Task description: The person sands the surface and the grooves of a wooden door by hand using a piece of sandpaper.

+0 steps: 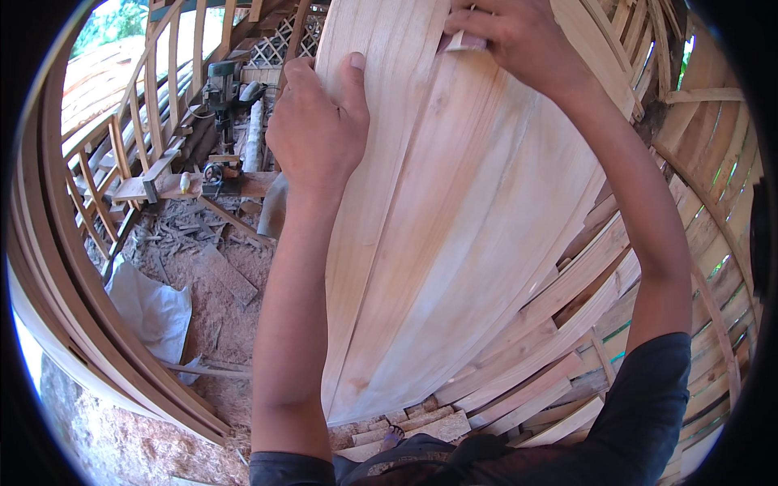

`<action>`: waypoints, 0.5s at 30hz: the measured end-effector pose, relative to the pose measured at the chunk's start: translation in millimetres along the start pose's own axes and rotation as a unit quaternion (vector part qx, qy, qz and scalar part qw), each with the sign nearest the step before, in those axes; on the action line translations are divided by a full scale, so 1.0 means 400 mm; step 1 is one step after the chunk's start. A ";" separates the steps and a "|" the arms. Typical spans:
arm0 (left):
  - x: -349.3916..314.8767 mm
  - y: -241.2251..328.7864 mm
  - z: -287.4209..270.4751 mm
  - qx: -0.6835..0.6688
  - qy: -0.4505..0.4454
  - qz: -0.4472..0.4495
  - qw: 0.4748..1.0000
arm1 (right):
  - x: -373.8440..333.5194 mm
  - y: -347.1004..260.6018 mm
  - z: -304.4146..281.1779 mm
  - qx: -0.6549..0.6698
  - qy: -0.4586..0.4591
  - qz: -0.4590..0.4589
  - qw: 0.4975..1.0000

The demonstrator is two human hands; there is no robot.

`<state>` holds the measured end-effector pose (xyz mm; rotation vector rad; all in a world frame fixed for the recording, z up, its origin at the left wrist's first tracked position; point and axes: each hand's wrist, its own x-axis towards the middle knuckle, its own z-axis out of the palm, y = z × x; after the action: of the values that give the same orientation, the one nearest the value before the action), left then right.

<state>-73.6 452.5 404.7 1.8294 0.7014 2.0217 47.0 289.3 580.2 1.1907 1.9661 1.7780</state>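
Note:
A broad panel of pale wooden boards (438, 202) stands tilted before me, with long seams running up its face. At its upper left edge, my left hand (318, 134) grips the wood, thumb on the face and the other fingers curled at the edge, partly hidden. My right hand (515, 40) is closed around a small piece of sandpaper (466, 42), pale with a pinkish-brown side, against the upper part of the panel. The hand covers much of the sandpaper.
Stacked wood strips (551, 316) lie along the panel's right side. On the left, a green drill press (220, 97) stands near a wooden bench beam (170, 188). Shavings and scraps cover the floor (219, 283), with a white sheet (152, 312) on it. Long curved boards (89, 283) run at far left.

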 end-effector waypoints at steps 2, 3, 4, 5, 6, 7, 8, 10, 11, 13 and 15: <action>0.004 0.003 -0.004 0.000 -0.006 -0.008 1.000 | -0.039 -0.065 0.030 0.023 0.008 -0.030 0.999; 0.008 -0.001 -0.005 -0.001 -0.004 -0.006 1.000 | -0.048 -0.123 0.034 0.051 0.013 -0.055 0.997; 0.010 -0.006 -0.008 -0.001 -0.001 -0.003 1.000 | -0.061 -0.190 0.043 0.100 0.008 -0.070 0.992; 0.009 -0.008 -0.009 0.004 -0.005 -0.009 1.000 | -0.080 -0.260 0.051 0.150 -0.002 -0.085 0.985; 0.008 -0.006 -0.010 0.009 -0.008 -0.011 1.000 | -0.103 -0.324 0.068 0.201 -0.015 -0.099 0.974; 0.007 0.001 -0.005 0.010 -0.012 -0.013 1.000 | -0.129 -0.383 0.073 0.249 -0.031 -0.112 0.961; 0.010 0.000 -0.005 0.003 -0.005 -0.002 1.000 | -0.147 -0.449 0.047 0.299 -0.019 -0.120 0.946; 0.005 -0.009 0.002 -0.008 0.009 0.019 1.000 | -0.191 -0.582 -0.009 0.395 0.000 -0.139 0.908; 0.004 -0.010 0.005 -0.012 0.011 0.023 1.000 | -0.225 -0.652 -0.043 0.434 0.026 -0.125 0.892; 0.003 -0.015 0.008 -0.012 0.012 0.029 0.999 | -0.254 -0.715 -0.091 0.472 0.036 -0.084 0.877; 0.009 -0.015 0.004 -0.003 0.022 0.034 0.999 | -0.260 -0.728 -0.116 0.480 0.039 -0.026 0.876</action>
<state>-73.1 459.6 404.4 1.8334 0.6522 2.1108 -34.4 204.5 290.3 1.2520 3.0125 0.7481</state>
